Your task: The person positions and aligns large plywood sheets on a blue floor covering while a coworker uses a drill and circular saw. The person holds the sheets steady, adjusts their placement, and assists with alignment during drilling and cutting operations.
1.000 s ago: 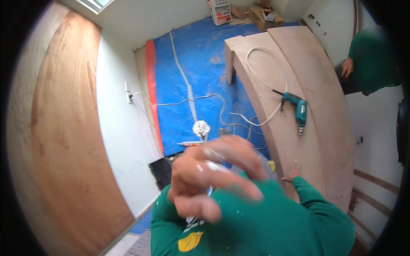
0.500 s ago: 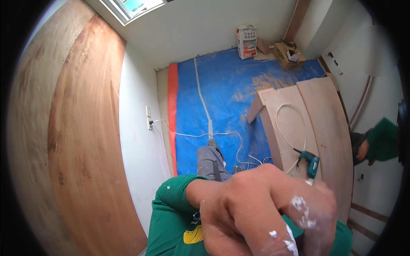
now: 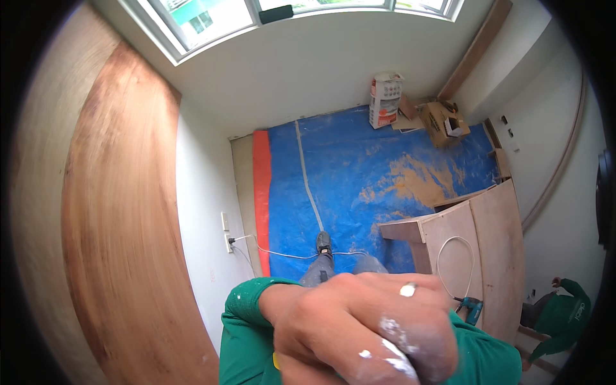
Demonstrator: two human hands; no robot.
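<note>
**Teal power drill (image 3: 473, 312) lies to the right of my curled left hand (image 3: 367, 328)**

The blue plastic sheet (image 3: 340, 173) spreads across the middle of the frame, with an orange-red strip along its left edge. A tall wood-veneer panel (image 3: 128, 205) fills the left side, and a window (image 3: 333, 4) runs along the top. At the lower right stands a low plywood unit (image 3: 497, 237) with a stepped top. Beyond it, at the far lower right, is a person in a green top (image 3: 564, 314).

A white and red printed bag (image 3: 385, 102) stands upright at the upper right, against the wall; I can't see inside it. Just beside it sits a brown cardboard box (image 3: 437, 130). A small white box (image 3: 454, 127) shows at its top, but I can't tell whether it lies in or on it.

The drill rests on the plywood unit, near my right sleeve (image 3: 491, 353) and apart from my left hand. A loop of pale cable (image 3: 439, 263) lies on the same unit, reaching down to the drill.

My left hand is at the bottom centre, close to the camera, back and knuckles uppermost, fingers bent well in. The palm is hidden, so I can't tell whether they close on anything. White smears (image 3: 398, 364) mark the fingers.
</note>
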